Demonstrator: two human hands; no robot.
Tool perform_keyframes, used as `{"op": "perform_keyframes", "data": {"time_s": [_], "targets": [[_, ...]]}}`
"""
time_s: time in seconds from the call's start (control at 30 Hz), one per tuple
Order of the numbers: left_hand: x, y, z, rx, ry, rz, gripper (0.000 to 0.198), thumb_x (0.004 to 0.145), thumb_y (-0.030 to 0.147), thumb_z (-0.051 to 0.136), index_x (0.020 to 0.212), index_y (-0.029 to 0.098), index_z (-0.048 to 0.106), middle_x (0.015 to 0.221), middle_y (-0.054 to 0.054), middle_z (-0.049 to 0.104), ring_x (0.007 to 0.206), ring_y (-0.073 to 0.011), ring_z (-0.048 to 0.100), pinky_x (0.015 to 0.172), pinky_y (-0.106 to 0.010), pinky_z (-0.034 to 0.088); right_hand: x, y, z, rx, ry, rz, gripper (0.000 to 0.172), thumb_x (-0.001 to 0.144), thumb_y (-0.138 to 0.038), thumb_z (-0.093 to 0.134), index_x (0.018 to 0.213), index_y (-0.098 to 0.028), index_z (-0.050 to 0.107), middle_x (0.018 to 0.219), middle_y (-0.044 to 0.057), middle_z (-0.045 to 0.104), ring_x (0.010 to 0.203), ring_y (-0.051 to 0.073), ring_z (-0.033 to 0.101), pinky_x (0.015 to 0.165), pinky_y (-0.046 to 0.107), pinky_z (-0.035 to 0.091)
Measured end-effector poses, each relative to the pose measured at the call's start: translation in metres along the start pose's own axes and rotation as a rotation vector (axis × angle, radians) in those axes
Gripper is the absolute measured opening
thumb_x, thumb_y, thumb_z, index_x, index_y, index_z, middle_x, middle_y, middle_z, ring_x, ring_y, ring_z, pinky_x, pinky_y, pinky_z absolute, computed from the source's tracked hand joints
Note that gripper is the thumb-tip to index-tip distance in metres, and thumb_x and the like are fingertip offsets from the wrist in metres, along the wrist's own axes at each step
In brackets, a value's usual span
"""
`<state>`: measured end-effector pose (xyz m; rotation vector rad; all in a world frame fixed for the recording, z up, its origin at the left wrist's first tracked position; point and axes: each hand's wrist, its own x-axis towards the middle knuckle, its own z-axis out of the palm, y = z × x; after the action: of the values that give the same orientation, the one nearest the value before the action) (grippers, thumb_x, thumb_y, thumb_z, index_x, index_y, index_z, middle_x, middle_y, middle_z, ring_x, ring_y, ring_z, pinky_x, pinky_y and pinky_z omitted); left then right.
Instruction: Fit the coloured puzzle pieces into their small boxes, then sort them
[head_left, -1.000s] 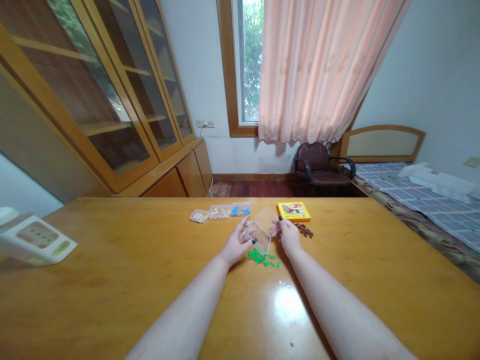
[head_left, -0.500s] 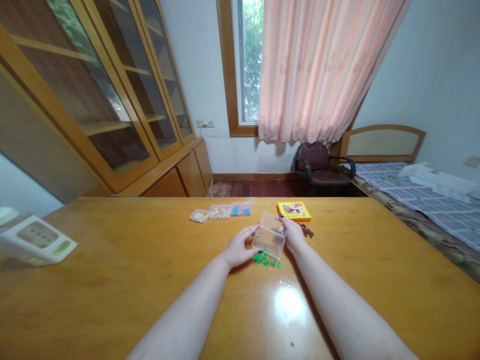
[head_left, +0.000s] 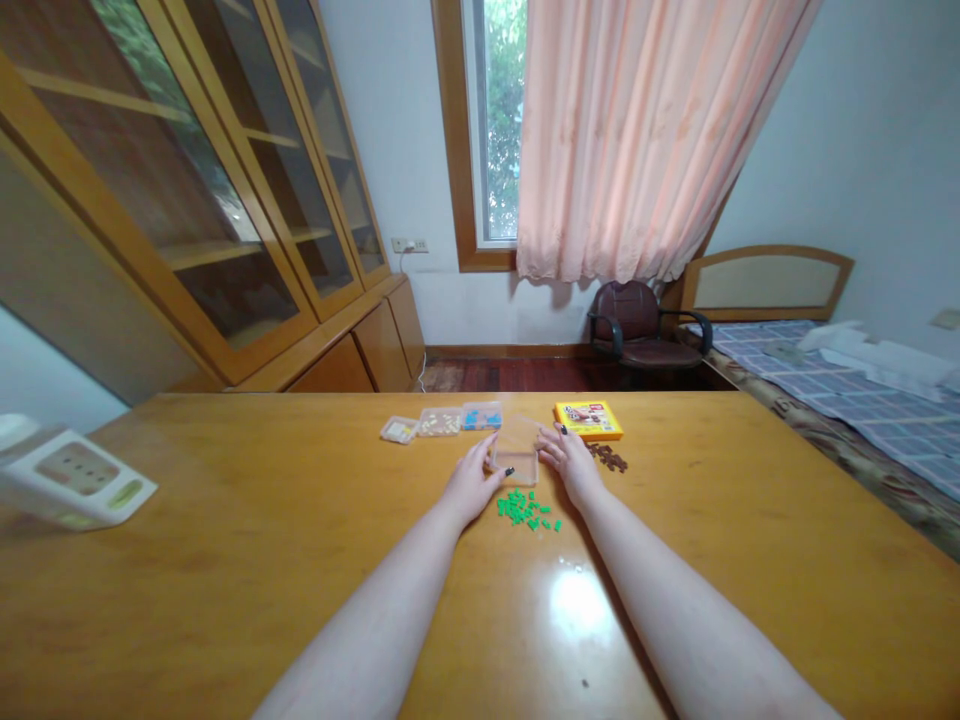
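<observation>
A small clear plastic box with its lid up rests on the wooden table. My left hand holds its left side, fingers curled on the edge. My right hand touches its right side, fingers curved around it. Just in front of the box lies a heap of small green pieces.
Behind the box stand three small clear boxes with yellow, cream and blue pieces, a yellow packet and a heap of brown pieces. A white carton lies at the table's left edge. A chair and bed are beyond.
The clear box was held tilted in the air above the green pieces; now it sits upright on the table just behind them, both hands still on it.
</observation>
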<state>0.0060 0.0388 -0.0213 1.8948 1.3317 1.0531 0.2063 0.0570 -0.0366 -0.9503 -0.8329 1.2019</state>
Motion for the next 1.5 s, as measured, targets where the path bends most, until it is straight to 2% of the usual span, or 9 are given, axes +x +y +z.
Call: {"op": "perform_keyframes", "data": {"time_s": [0.2,0.37,0.53,0.63,0.7,0.87,1.07,1.27,1.5], "targets": [[0.003,-0.001,0.003,0.359,-0.034,-0.114,0.062,0.075,0.038,0.061,0.131,0.017,0.044,0.128,-0.013,0.054,0.119,-0.0267,0.047,0.104,-0.042,0.030,-0.003,0.009,0.002,-0.279,0.045,-0.103,0.041,0.072,-0.050,0.058,0.099,-0.020,0.055,0.107,0.011,0.063,0.094,0.021,0.062,0.080,0.036,0.050],[0.004,0.004,0.002,0.500,-0.135,-0.087,0.057,0.081,0.039,0.054,0.132,0.016,0.042,0.135,-0.013,0.048,0.126,-0.0257,0.041,0.109,-0.046,0.023,-0.007,0.003,0.000,-0.466,-0.042,-0.213,0.036,0.077,-0.045,0.053,0.097,-0.016,0.062,0.105,0.011,0.065,0.102,0.024,0.058,0.094,0.039,0.041],[-0.010,0.028,-0.002,0.468,-0.001,0.130,0.040,0.087,0.029,0.042,0.124,0.017,0.050,0.128,-0.010,0.054,0.119,-0.0211,0.047,0.105,-0.039,0.033,-0.008,0.002,-0.002,-0.542,-0.008,-0.225,0.039,0.081,-0.047,0.046,0.097,-0.015,0.064,0.103,0.012,0.066,0.100,0.024,0.059,0.091,0.039,0.041],[-0.033,0.051,0.008,0.469,-0.388,0.480,0.036,0.088,0.031,0.041,0.122,0.023,0.053,0.129,-0.005,0.054,0.121,-0.0195,0.046,0.107,-0.039,0.030,-0.005,0.003,-0.005,-0.514,0.059,-0.228,0.041,0.081,-0.049,0.045,0.093,-0.014,0.064,0.099,0.012,0.067,0.095,0.024,0.061,0.088,0.038,0.043],[-0.049,0.063,0.020,0.515,-0.626,0.595,0.051,0.086,0.047,0.044,0.131,0.022,0.045,0.142,-0.010,0.038,0.131,-0.0261,0.034,0.110,-0.045,0.024,-0.003,0.003,-0.008,-0.480,0.089,-0.225,0.041,0.081,-0.050,0.045,0.091,-0.014,0.064,0.098,0.012,0.067,0.093,0.023,0.061,0.086,0.037,0.044],[-0.063,0.070,0.038,0.615,-0.781,0.523,0.074,0.086,0.061,0.029,0.144,0.015,0.020,0.150,-0.013,0.021,0.139,-0.0286,0.016,0.111,-0.053,0.009,0.000,0.001,-0.011,-0.414,0.144,-0.170,0.041,0.078,-0.051,0.049,0.088,-0.015,0.065,0.095,0.011,0.068,0.087,0.022,0.062,0.079,0.033,0.045],[-0.050,0.055,0.036,0.704,-0.699,0.353,0.076,0.086,0.063,0.023,0.144,0.014,0.021,0.150,-0.013,0.018,0.139,-0.0279,0.014,0.112,-0.052,0.008,0.000,0.002,-0.009,-0.426,0.145,-0.159,0.041,0.076,-0.052,0.049,0.085,-0.015,0.064,0.092,0.010,0.069,0.084,0.021,0.061,0.075,0.032,0.045],[-0.043,0.035,0.033,0.740,-0.628,0.253,0.076,0.086,0.062,0.026,0.144,0.012,0.020,0.150,-0.014,0.016,0.139,-0.0273,0.013,0.113,-0.048,0.011,-0.003,0.002,-0.008,-0.670,0.068,-0.218,0.030,0.076,-0.041,0.051,0.081,-0.015,0.065,0.080,0.007,0.068,0.074,0.020,0.059,0.072,0.032,0.045],[-0.041,0.042,0.024,0.681,-0.665,0.243,0.074,0.087,0.058,0.030,0.144,0.011,0.019,0.151,-0.014,0.014,0.140,-0.0251,0.012,0.114,-0.044,0.009,-0.004,0.005,-0.007,-0.910,-0.063,-0.319,0.024,0.075,-0.028,0.051,0.087,-0.016,0.069,0.084,0.007,0.067,0.071,0.018,0.058,0.070,0.031,0.046]]}}
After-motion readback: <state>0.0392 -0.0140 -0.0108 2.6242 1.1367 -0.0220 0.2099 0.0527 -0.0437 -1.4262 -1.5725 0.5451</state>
